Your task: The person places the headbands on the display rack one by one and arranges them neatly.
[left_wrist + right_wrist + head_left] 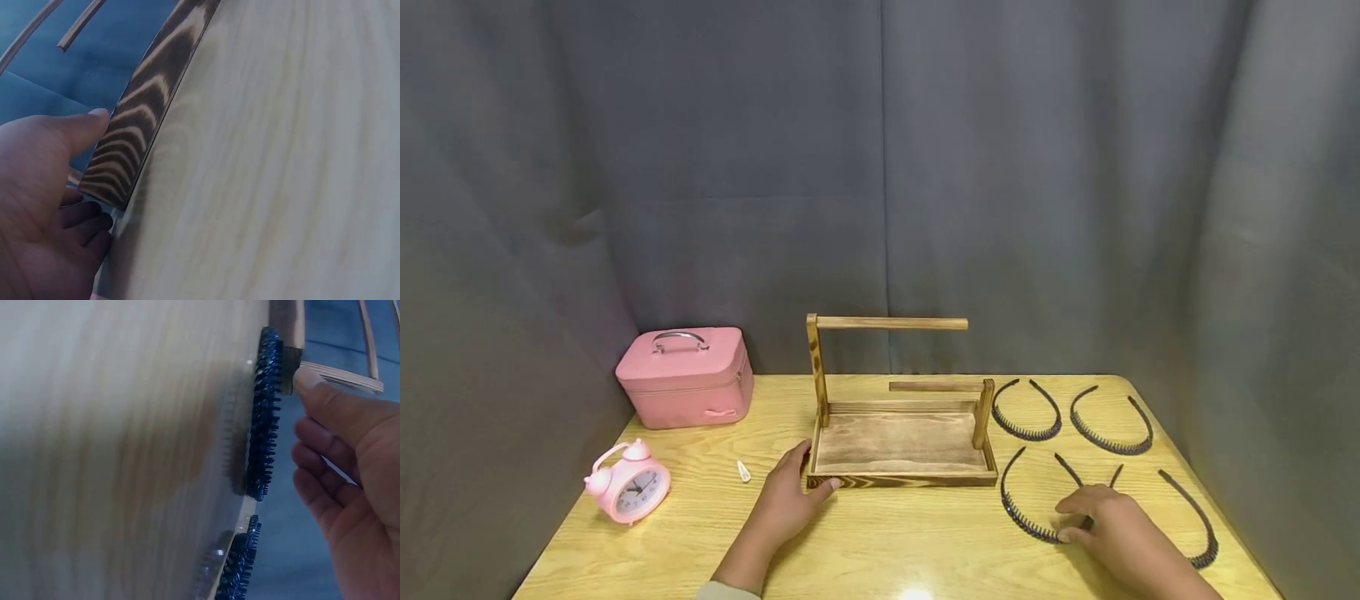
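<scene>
One pink twin-bell alarm clock (637, 490) at far left, dial toward the front. Behind and slightly right of it, a pink vanity case (683, 382), closed, with a silver handle on the lid. Next, a small white hair clip (743, 472), flat on the wood-grain table (917, 529). Then the left hand (788, 493), gripping the front left corner of a wooden tray stand (901, 481): thumb against the front wall, fingers curled round the end. At mid-table, the stand itself, upright, with a tall post (819, 371) at left bearing a bar (891, 323) out to the right, and a short post (982, 415) at right bearing a lower bar (934, 386) inward. Right of the stand, four dark toothed headbands: back left (1033, 434), just beside the short post; back right (1108, 445); front left (1024, 518); front right (1208, 555), partly hidden. Between and over the front two, the right hand (1111, 523), fingers loosely bent, holding nothing; touch with a headband, cannot tell. Across the back and sides, grey curtains (760, 183).
</scene>
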`<state>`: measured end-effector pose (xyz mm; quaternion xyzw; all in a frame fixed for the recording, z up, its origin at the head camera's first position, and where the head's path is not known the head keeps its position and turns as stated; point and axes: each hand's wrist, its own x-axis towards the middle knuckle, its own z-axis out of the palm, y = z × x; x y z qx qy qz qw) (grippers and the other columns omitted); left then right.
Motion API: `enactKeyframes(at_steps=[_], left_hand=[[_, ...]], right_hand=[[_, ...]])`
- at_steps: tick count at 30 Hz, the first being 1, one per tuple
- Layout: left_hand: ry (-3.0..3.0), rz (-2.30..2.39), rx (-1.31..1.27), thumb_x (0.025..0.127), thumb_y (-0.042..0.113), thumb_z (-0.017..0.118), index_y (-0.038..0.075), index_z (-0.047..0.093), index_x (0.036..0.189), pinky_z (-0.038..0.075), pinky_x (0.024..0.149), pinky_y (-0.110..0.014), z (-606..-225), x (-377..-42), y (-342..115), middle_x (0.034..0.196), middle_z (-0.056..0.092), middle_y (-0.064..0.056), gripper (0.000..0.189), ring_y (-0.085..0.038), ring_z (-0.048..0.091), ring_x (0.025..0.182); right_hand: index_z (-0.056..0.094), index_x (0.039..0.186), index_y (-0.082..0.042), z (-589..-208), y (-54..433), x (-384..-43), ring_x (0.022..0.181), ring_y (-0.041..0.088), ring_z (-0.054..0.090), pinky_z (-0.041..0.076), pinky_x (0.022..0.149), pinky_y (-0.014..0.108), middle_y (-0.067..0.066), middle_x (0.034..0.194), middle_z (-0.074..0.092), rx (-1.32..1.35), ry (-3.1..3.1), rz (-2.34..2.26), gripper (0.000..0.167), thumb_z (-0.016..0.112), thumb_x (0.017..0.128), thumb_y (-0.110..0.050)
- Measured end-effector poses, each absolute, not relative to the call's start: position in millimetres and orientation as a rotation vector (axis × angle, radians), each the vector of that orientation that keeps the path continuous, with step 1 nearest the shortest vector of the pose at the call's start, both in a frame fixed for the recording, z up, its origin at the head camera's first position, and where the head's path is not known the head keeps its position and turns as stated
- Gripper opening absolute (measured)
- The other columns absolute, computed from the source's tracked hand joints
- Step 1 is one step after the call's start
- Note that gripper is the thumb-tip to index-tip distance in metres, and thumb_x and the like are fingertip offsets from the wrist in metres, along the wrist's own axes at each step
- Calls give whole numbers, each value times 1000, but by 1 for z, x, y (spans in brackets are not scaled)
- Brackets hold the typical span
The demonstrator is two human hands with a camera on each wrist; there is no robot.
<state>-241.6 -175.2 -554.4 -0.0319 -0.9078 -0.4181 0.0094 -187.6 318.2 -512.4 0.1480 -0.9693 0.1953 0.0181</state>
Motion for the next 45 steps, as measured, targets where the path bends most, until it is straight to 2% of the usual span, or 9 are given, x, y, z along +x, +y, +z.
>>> enactKeyframes(at_steps=[5, 11, 18, 25, 33, 39, 45], left_hand=[[-2810, -1334, -77, 99, 51, 80, 4, 36, 169, 41, 123, -70, -558, -241, -173, 170, 43, -24, 94, -51, 41, 156], [-2772, -1377, -54, 101, 40, 81, 5, 39, 167, 45, 123, -65, -561, -244, -172, 167, 48, -21, 86, -47, 46, 154], [-2722, -1403, -52, 100, 33, 83, 3, 41, 165, 45, 124, -62, -559, -243, -170, 163, 53, -21, 83, -44, 50, 152], [-2715, -1359, -78, 100, 33, 82, 2, 42, 164, 46, 122, -62, -560, -243, -170, 159, 57, -22, 82, -43, 53, 149], [-2714, -1359, -65, 101, 32, 82, 3, 42, 165, 45, 123, -62, -561, -243, -170, 158, 57, -21, 81, -43, 53, 149], [-2713, -1365, -65, 101, 32, 82, 2, 42, 165, 45, 123, -62, -559, -242, -171, 158, 57, -21, 81, -43, 53, 149], [-2719, -1371, -61, 101, 34, 82, 4, 43, 165, 45, 123, -62, -561, -241, -170, 158, 57, -21, 81, -43, 53, 149]], right_hand=[[81, 114, -22, -518, 324, -187, 107, 20, 72, 64, 89, 34, -11, 114, 74, 585, -3039, 602, 31, 93, 86, -24], [83, 102, -23, -522, 331, -194, 94, 5, 64, 61, 79, 30, -15, 103, 71, 894, -2899, 593, 21, 92, 86, -13], [84, 93, -23, -520, 329, -200, 90, 2, 63, 62, 77, 29, -16, 95, 72, 1006, -2807, 456, 22, 91, 83, -5], [80, 93, -27, -519, 326, -194, 89, 1, 61, 60, 76, 29, -18, 96, 71, 978, -2781, 395, 20, 90, 87, -11], [74, 106, -28, -508, 309, -181, 97, 0, 62, 61, 80, 29, -22, 104, 66, 768, -2595, 362, 30, 90, 88, -10], [71, 113, -16, -483, 289, -181, 94, -3, 54, 57, 74, 25, -16, 104, 62, 644, -2547, 540, 20, 79, 99, -6], [70, 122, -4, -464, 275, -194, 90, -2, 56, 58, 71, 24, -10, 101, 63, 599, -2442, 702, 19, 73, 103, -2]])
